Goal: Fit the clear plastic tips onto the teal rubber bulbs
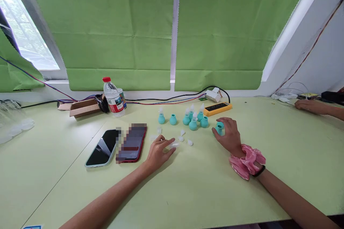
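Observation:
My right hand (pixel 229 136), with a pink scrunchie (pixel 247 161) at its wrist, curls its thumb and fingers around a small teal rubber bulb (pixel 219 129) with an open neck. Part of another teal piece shows behind that bulb, under the fingers. My left hand (pixel 159 153) rests on the table, thumb and forefinger around a small clear plastic piece (pixel 174 144). Several small translucent white tips (pixel 190 142) lie just beyond it. Farther back stand several teal bulbs, some topped with translucent tips (pixel 192 124), others bare, such as one open bulb (pixel 173 119).
Two phones, one pale-edged (pixel 102 148) and one red-cased (pixel 134 145), lie left of my left hand. Behind them are a red-capped water bottle (pixel 114 100) and a cardboard box (pixel 84 108). A yellow power strip (pixel 217 108) lies behind the bulbs. Another person's hand (pixel 309 106) rests at far right.

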Demonstrator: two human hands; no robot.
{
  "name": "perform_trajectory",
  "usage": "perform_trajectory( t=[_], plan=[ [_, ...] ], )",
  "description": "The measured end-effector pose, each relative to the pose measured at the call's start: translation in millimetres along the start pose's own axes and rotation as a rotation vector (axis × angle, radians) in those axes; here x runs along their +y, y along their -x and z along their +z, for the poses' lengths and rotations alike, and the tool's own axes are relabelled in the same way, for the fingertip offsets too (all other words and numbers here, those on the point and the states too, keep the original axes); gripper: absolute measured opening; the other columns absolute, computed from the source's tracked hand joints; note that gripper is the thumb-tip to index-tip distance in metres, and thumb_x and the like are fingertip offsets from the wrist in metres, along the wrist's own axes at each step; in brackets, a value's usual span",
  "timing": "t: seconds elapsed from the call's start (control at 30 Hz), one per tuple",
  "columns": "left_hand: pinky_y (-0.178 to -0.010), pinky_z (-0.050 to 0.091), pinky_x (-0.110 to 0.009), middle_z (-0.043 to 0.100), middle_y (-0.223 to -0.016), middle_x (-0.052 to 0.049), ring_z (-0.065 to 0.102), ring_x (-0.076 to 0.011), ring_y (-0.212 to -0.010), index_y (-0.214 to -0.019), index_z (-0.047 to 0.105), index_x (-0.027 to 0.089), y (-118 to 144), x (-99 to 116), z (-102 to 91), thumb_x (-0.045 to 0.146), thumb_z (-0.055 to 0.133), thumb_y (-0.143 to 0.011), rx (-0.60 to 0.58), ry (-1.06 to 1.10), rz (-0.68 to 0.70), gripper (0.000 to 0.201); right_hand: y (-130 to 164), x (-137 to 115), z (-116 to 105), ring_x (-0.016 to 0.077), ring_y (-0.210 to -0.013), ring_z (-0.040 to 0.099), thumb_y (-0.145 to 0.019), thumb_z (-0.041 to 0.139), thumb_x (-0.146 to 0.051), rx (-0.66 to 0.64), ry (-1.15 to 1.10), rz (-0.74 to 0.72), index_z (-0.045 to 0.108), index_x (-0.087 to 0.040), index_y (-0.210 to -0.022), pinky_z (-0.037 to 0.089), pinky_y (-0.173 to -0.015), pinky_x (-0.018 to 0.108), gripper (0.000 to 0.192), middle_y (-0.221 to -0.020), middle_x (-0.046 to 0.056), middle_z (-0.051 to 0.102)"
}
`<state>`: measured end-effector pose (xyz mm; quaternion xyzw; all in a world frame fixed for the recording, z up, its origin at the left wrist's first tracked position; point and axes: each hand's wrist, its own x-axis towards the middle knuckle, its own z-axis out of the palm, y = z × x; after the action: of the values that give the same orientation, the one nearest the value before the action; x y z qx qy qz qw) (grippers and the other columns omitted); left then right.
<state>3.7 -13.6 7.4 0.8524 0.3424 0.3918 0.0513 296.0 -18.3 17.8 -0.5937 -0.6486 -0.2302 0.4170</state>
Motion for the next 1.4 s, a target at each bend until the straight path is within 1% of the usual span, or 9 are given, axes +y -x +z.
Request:
perform_trajectory(
  t=[0.2, 0.4, 0.47, 0.57, 0.7, 0.9, 1.1, 1.27, 1.4],
  plan=[
    [-0.063, 0.045, -0.028, 0.06, -0.073, -0.006, 0.05, -0.0176, -0.073, -0.089, 0.059, 0.013, 0, 5, -1.7, 0.02, 0.055, -0.069, 0.008, 0.029, -0.015, 0.022, 10, 17, 14, 0.0202, -0.078, 0.053, -0.063, 0.052, -0.033, -0.192, -0.002, 0.234, 0.045, -0.016, -0.104, 0.044, -0.063, 0.032, 0.045, -0.095, 0.008, 0.052],
    [-0.067, 0.044, -0.031, 0.059, -0.077, -0.006, 0.05, -0.0176, -0.075, -0.082, 0.055, 0.016, 1, 8, -4.4, 0.02, 0.054, -0.068, -0.007, 0.074, -0.014, 0.014, 9, 23, 7, 0.0165, -0.05, 0.051, -0.059, 0.057, -0.04, -0.306, -0.041, 0.387, 0.06, -0.016, -0.082, 0.043, -0.055, 0.031, 0.033, -0.053, -0.001, 0.053],
    [-0.067, 0.044, -0.031, 0.059, -0.078, -0.006, 0.05, -0.0178, -0.075, -0.082, 0.054, 0.016, 1, 8, -5.9, 0.02, 0.054, -0.069, -0.014, 0.084, -0.016, 0.014, 9, 14, 2, 0.0147, -0.048, 0.049, -0.061, 0.058, -0.041, -0.211, -0.15, 0.316, 0.061, -0.016, -0.079, 0.044, -0.054, 0.03, 0.031, -0.057, 0.001, 0.056],
    [-0.066, 0.044, -0.031, 0.058, -0.078, -0.007, 0.05, -0.0178, -0.075, -0.082, 0.054, 0.016, 1, 9, -8.0, 0.023, 0.054, -0.07, -0.027, 0.1, -0.024, 0.014, 10, -16, -7, 0.014, -0.054, 0.05, -0.066, 0.058, -0.037, -0.078, -0.361, 0.09, 0.061, -0.018, -0.081, 0.045, -0.056, 0.03, 0.025, -0.076, 0.005, 0.061],
    [-0.066, 0.043, -0.029, 0.058, -0.078, -0.006, 0.051, -0.0166, -0.075, -0.086, 0.056, 0.016, 1, 10, -8.5, 0.025, 0.054, -0.073, -0.02, 0.126, -0.059, 0.017, 11, -70, -12, 0.019, -0.076, 0.053, -0.07, 0.059, -0.03, -0.142, -0.542, -0.113, 0.059, -0.021, -0.089, 0.045, -0.069, 0.033, 0.021, -0.079, 0.005, 0.059],
    [-0.064, 0.043, -0.025, 0.06, -0.075, -0.004, 0.053, -0.0131, -0.068, -0.099, 0.056, 0.015, 0, 7, -5.6, 0.028, 0.052, -0.076, 0.017, 0.17, -0.184, 0.027, 20, -124, 8, 0.016, -0.077, 0.051, -0.079, 0.046, -0.024, -0.259, -0.759, -0.096, 0.049, -0.022, -0.105, 0.044, -0.069, 0.03, 0.027, -0.086, 0.005, 0.05],
    [-0.067, 0.044, -0.026, 0.06, -0.084, -0.004, 0.054, -0.0133, -0.071, -0.114, 0.046, 0.019, 1, 4, -6.8, 0.027, 0.045, -0.08, 0.014, 0.168, -0.185, 0.035, 28, -127, 20, 0.0163, -0.078, 0.05, -0.074, 0.054, -0.026, -0.264, -0.8, 0.0, 0.041, -0.021, -0.105, 0.044, -0.068, 0.03, 0.034, -0.087, 0.005, 0.051],
    [-0.073, 0.043, -0.027, 0.057, -0.096, -0.005, 0.054, -0.0149, -0.084, -0.11, 0.045, 0.019, 3, 9, -5.5, 0.025, 0.043, -0.081, 0.04, 0.218, -0.176, 0.029, 27, -122, 23, 0.0172, -0.068, 0.05, -0.07, 0.059, -0.027, -0.357, -0.717, -0.172, 0.055, -0.021, -0.079, 0.042, -0.065, 0.032, 0.012, -0.071, 0.002, 0.059],
    [-0.077, 0.043, -0.028, 0.054, -0.106, -0.006, 0.053, -0.0147, -0.089, -0.116, 0.038, 0.02, 4, 17, -4.5, 0.022, 0.041, -0.082, -0.011, 0.302, -0.127, 0.034, 27, -121, 26, 0.0179, -0.067, 0.049, -0.07, 0.059, -0.028, -0.397, -0.666, -0.21, 0.058, -0.02, -0.077, 0.042, -0.062, 0.032, 0.01, -0.066, 0.003, 0.058]
  ],
)
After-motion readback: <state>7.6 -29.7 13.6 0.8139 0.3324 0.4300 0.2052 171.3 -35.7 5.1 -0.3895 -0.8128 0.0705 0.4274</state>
